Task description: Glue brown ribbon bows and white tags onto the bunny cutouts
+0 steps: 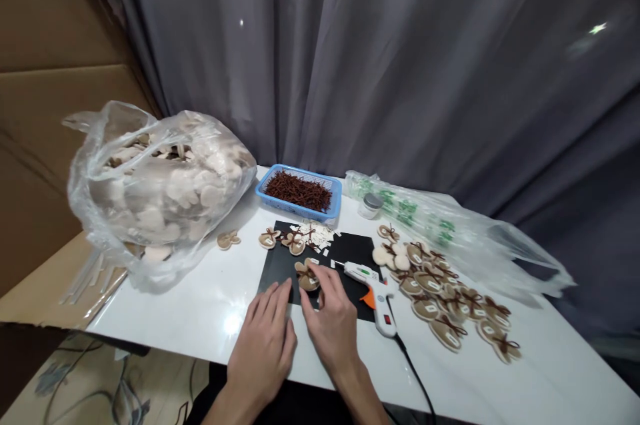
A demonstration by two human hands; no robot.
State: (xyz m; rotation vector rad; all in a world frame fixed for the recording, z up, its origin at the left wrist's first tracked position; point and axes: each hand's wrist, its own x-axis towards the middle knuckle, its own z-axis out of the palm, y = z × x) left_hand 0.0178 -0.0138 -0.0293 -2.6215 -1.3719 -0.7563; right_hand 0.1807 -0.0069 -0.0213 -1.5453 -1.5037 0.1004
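Note:
My right hand (333, 312) has its thumb and fingers on a small brown bunny-head-shaped plush patch (306, 276) with a dark bow, over a black mat (280, 265). Beside it, my left hand (267, 332) rests with fingers stretched out on the table, holding nothing. A white glue gun (373, 285) with an orange trigger lies just right of my right hand, its nozzle over the mat. White tags (320, 235) are heaped at the mat's back edge, next to two bowed patches (294, 244). One patch without a bow (228, 240) lies farther left.
A blue basket (260, 193) holds brown bows. Finished-looking patches (445, 292) are piled at the right, beside a clear plastic bag (480, 245) and a small jar (370, 206). A stuffed plastic bag (165, 192) stands left; the glue gun's cord (415, 375) crosses the front edge.

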